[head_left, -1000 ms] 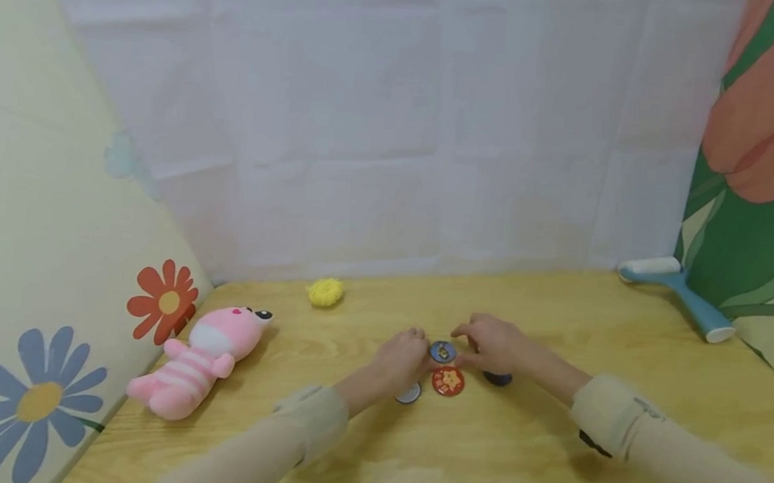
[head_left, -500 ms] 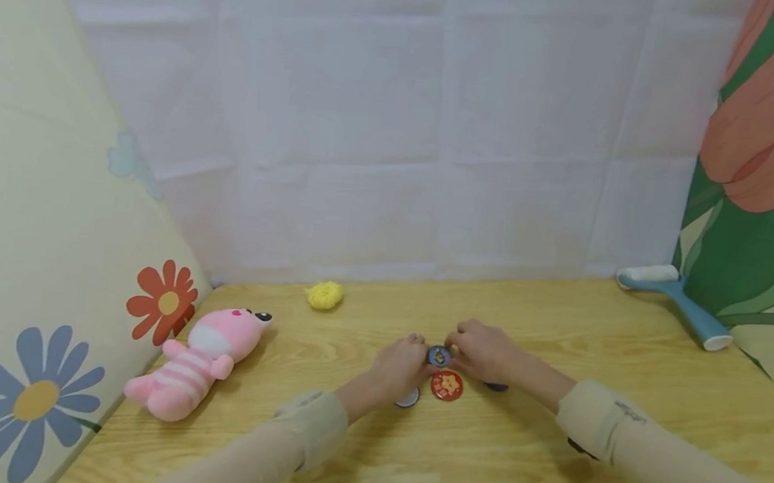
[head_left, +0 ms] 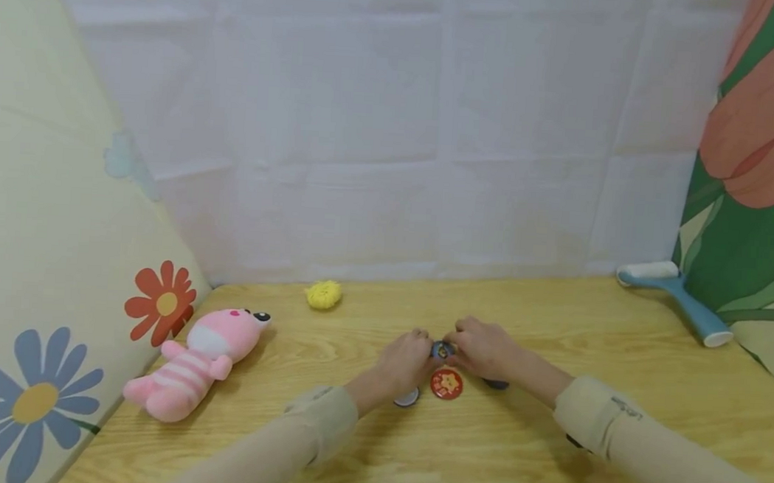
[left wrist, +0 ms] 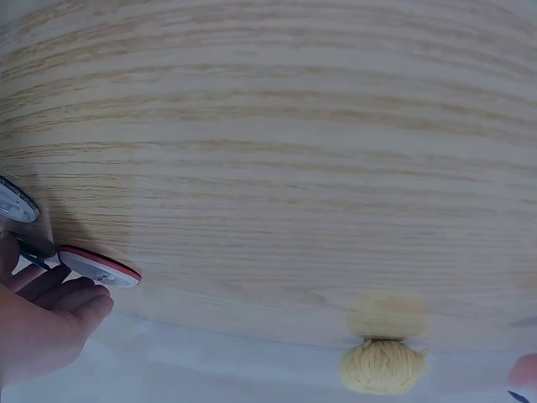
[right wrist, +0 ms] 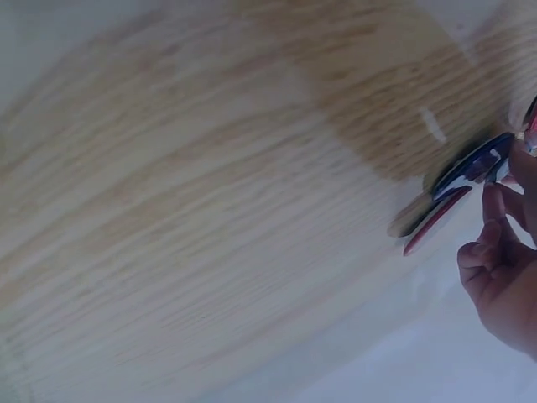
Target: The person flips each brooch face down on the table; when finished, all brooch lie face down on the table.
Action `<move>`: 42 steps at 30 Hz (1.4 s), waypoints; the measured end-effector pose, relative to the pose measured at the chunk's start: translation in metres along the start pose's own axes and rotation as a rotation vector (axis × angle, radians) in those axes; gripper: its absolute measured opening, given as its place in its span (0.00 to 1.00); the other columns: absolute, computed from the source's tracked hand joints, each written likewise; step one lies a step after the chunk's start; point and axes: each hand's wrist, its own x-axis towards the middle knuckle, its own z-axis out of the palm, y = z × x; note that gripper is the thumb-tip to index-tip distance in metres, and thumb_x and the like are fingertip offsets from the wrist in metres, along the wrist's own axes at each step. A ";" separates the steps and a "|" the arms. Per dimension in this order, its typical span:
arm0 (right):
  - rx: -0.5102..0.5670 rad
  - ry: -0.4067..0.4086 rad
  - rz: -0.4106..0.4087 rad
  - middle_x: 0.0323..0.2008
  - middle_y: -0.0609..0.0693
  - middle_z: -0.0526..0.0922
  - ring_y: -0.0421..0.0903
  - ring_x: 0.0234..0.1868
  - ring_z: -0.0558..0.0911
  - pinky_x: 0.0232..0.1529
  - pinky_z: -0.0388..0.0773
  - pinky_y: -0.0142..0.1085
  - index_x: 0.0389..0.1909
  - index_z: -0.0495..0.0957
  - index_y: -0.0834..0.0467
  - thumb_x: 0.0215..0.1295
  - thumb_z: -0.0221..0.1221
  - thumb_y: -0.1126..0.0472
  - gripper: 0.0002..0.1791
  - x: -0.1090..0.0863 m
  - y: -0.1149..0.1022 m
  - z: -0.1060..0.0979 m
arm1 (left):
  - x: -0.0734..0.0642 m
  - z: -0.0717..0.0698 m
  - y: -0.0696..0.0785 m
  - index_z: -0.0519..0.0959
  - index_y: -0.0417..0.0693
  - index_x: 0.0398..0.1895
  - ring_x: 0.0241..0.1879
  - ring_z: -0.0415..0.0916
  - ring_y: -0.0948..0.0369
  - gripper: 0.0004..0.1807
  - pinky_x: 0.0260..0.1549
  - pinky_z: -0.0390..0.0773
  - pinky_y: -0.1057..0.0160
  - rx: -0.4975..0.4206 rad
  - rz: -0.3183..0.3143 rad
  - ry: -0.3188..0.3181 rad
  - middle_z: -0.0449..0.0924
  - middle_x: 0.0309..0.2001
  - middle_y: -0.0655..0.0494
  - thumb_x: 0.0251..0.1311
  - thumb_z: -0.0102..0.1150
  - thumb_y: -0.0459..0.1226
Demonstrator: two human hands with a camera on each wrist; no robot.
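Between my two hands is a round blue badge (head_left: 443,350) with a small picture on it. My left hand (head_left: 405,362) pinches its left side, and my right hand (head_left: 488,351) pinches the right side with thumb and fingers. Just below lies a round red badge (head_left: 447,384) with a yellow star. A pale round badge (head_left: 407,397) shows partly under my left wrist, and a dark one, the dark badge (head_left: 496,384), is mostly covered by my right hand. In the left wrist view, a red-edged badge (left wrist: 99,267) sits right by the left fingers.
A pink striped plush toy (head_left: 196,363) lies at the left of the wooden table (head_left: 480,454). Toward the back is a yellow ball of yarn (head_left: 324,295). A blue-handled lint roller (head_left: 686,300) rests at the far right. White cloth (head_left: 365,159) hangs behind the table.
My right hand has come leftward and its fingers have closed on the blue badge's right side. The left hand stays beside the badge; the other badges lie where they were.
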 end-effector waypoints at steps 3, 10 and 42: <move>-0.019 0.028 -0.029 0.26 0.47 0.71 0.43 0.28 0.71 0.19 0.69 0.31 0.41 0.82 0.58 0.58 0.68 0.54 0.14 -0.001 0.002 0.001 | 0.001 -0.001 0.001 0.79 0.42 0.29 0.29 0.74 0.58 0.12 0.27 0.78 0.63 0.002 -0.003 0.002 0.73 0.27 0.53 0.64 0.62 0.41; -0.345 0.123 -0.248 0.28 0.48 0.74 0.44 0.31 0.74 0.25 0.75 0.30 0.33 0.78 0.58 0.67 0.60 0.54 0.11 0.001 0.004 0.005 | 0.001 -0.004 0.002 0.77 0.41 0.29 0.28 0.74 0.58 0.12 0.26 0.77 0.64 0.016 -0.002 0.016 0.72 0.27 0.53 0.64 0.62 0.41; 0.195 0.069 0.137 0.33 0.48 0.80 0.48 0.38 0.78 0.34 0.78 0.39 0.39 0.78 0.56 0.64 0.63 0.61 0.05 0.012 -0.004 0.012 | 0.001 0.004 0.001 0.80 0.38 0.39 0.37 0.74 0.58 0.17 0.40 0.78 0.62 0.045 -0.049 -0.034 0.76 0.33 0.52 0.64 0.61 0.46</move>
